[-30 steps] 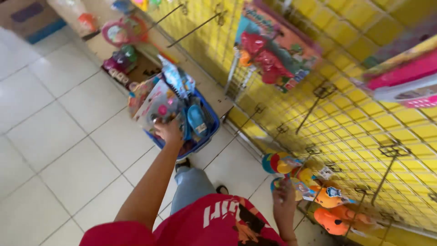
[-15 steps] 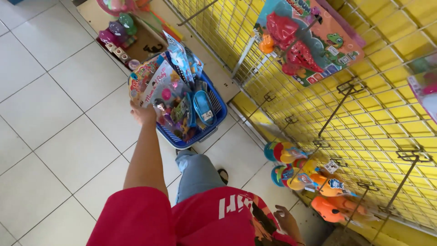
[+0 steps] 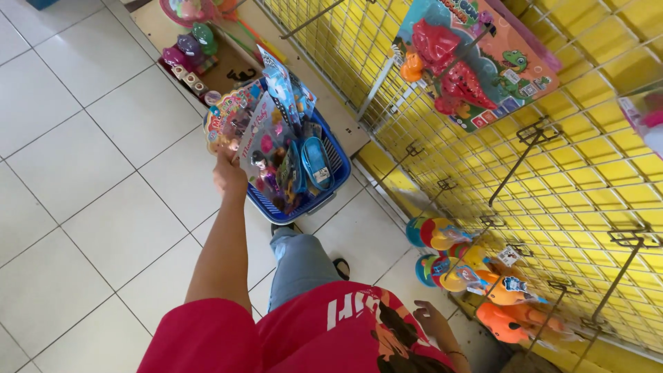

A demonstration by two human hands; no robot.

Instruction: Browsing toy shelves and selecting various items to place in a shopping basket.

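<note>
1. Currently a bundle of toy packs (image 3: 259,135) is held out in the left hand (image 3: 230,174), above and beside a blue basket (image 3: 324,186) that sits on the tiled floor (image 3: 83,173).
2. Grip state: left fingers are closed on the lower edge of the packs, pinching several cards together.
3. Right hand (image 3: 431,321) is hung low by the hip, loosely spread, nothing held; it is near the round toys (image 3: 442,235) on the yellow grid wall (image 3: 587,159).
4. Handling, as judged: packs are light, carded plastic, stiff along the card but springy; blister fronts are likely slick and dent easily.
5. Stacked cards can be expected to fan or slip apart if pinched at one corner only.
6. Best hold is judged to be across the bottom card edge, thumb on front, fingers behind.
</note>
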